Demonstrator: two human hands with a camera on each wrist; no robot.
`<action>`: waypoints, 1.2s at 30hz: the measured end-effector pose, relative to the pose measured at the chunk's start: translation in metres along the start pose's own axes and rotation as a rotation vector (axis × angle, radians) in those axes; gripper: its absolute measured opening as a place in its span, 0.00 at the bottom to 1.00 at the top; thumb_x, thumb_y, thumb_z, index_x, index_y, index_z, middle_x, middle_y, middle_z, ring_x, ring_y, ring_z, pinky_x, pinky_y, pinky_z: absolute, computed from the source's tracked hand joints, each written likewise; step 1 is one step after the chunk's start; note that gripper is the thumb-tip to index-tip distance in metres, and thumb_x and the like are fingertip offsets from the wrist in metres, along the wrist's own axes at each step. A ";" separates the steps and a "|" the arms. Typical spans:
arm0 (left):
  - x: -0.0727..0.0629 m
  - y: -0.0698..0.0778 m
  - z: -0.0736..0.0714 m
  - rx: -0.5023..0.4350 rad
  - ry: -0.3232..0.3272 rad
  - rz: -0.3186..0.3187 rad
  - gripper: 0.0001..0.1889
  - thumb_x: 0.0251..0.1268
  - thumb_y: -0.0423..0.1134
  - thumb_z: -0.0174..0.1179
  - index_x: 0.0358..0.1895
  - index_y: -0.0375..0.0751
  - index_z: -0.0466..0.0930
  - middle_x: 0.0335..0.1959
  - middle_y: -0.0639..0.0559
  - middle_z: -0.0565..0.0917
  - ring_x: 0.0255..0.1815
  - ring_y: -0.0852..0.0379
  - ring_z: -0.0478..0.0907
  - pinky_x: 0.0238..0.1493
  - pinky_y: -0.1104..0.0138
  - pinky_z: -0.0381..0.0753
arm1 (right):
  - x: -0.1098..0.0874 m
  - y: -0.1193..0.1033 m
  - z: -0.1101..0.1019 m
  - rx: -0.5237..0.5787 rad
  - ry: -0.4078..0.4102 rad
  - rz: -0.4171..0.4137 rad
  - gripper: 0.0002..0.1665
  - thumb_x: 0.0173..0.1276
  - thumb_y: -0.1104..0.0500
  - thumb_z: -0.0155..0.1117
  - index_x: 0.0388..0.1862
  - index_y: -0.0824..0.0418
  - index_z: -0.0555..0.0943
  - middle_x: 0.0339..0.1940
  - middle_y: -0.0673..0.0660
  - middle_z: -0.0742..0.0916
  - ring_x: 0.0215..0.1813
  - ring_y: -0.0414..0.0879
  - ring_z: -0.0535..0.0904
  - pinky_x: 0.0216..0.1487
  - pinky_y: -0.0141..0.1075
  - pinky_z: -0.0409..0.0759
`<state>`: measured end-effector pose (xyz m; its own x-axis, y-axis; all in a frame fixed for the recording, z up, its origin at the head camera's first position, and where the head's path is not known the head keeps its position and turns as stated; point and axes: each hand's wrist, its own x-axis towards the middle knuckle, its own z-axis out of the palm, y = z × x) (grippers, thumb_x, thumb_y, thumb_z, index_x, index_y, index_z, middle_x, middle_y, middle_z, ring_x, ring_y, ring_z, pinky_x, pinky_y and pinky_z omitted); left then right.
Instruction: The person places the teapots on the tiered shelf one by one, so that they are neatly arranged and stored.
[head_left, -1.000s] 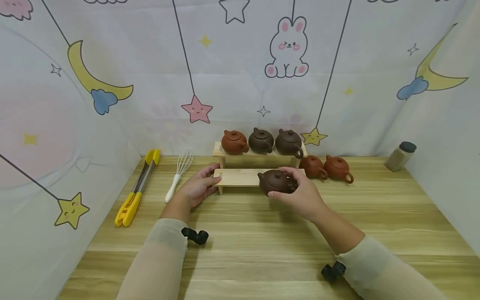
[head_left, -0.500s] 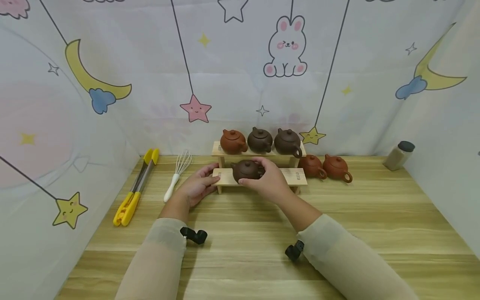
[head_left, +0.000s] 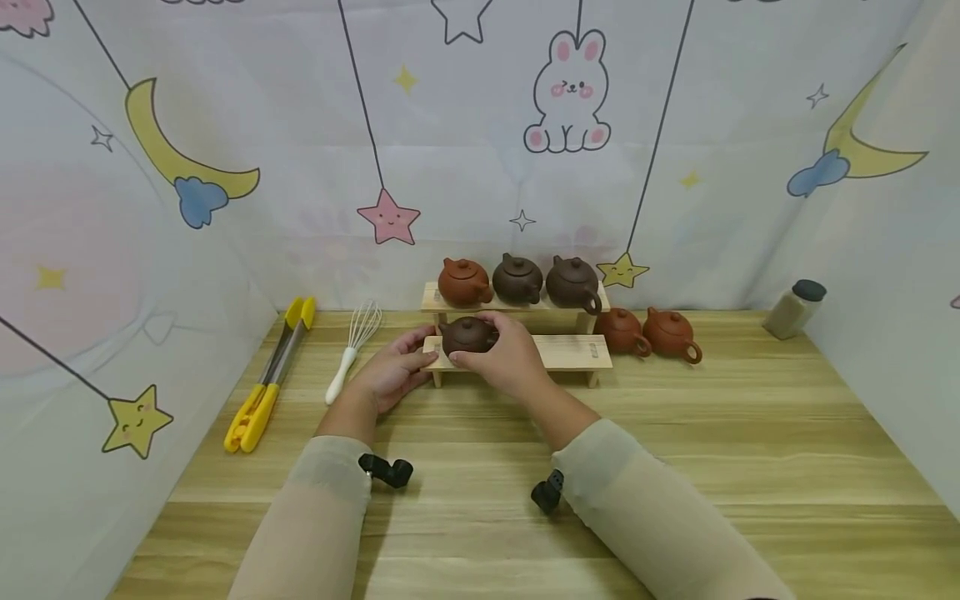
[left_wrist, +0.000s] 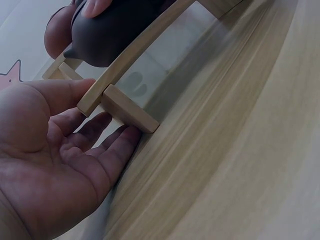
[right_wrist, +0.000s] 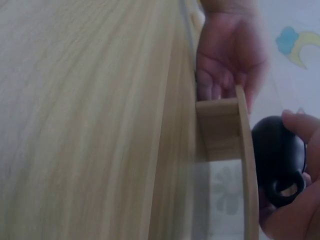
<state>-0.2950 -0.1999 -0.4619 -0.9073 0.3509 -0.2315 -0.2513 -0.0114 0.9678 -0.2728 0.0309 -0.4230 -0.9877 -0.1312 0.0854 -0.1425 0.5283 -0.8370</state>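
Note:
A dark brown teapot (head_left: pixel 467 335) is at the left end of the lower tier of a two-step wooden stand (head_left: pixel 572 353). My right hand (head_left: pixel 513 360) grips it from the right, thumb in front and fingers behind. In the right wrist view, the handle of this teapot (right_wrist: pixel 277 150) shows beside my palm, its base right at the board. My left hand (head_left: pixel 392 377) holds the left end of that lower tier. Seen from the left wrist, the thumb lies on top of the board (left_wrist: pixel 132 55) and the fingers curl behind its leg (left_wrist: pixel 127 111).
On the upper tier stand a reddish teapot (head_left: pixel 462 283) and two dark teapots (head_left: pixel 517 280) (head_left: pixel 573 283). Two reddish teapots (head_left: pixel 621 331) (head_left: pixel 671 335) sit right of the stand. Yellow-handled tongs (head_left: pixel 272 375) and a whisk (head_left: pixel 352 354) lie left; a dark-lidded jar (head_left: pixel 795 310) stands far right.
My right hand has carried the dark teapot leftward, from in front of the lower tier's right part to its left end. My left hand has kept hold of the stand.

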 end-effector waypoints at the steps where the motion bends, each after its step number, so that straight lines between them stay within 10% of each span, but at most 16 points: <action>1: 0.000 0.000 0.000 -0.001 -0.001 0.000 0.39 0.85 0.34 0.54 0.90 0.47 0.46 0.92 0.48 0.39 0.91 0.44 0.45 0.88 0.44 0.55 | 0.000 -0.001 0.001 -0.001 0.005 -0.001 0.48 0.60 0.42 0.85 0.76 0.51 0.75 0.72 0.55 0.82 0.70 0.56 0.81 0.68 0.54 0.82; 17: 0.000 0.000 -0.002 0.001 0.004 0.006 0.38 0.85 0.34 0.54 0.89 0.47 0.47 0.92 0.47 0.37 0.92 0.43 0.43 0.88 0.43 0.55 | -0.020 0.000 -0.018 -0.001 -0.062 -0.018 0.45 0.66 0.39 0.80 0.79 0.45 0.73 0.79 0.55 0.75 0.79 0.57 0.73 0.77 0.57 0.76; 36: 0.000 0.001 0.001 -0.030 -0.001 0.006 0.37 0.85 0.33 0.53 0.89 0.46 0.47 0.92 0.48 0.34 0.92 0.43 0.41 0.88 0.43 0.54 | -0.077 0.051 -0.118 -0.073 0.003 -0.090 0.37 0.74 0.45 0.74 0.77 0.52 0.75 0.75 0.57 0.78 0.72 0.59 0.78 0.65 0.56 0.84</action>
<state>-0.2954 -0.1992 -0.4614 -0.9084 0.3521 -0.2255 -0.2558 -0.0414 0.9658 -0.2118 0.1672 -0.4087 -0.9708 -0.1784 0.1601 -0.2348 0.5739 -0.7846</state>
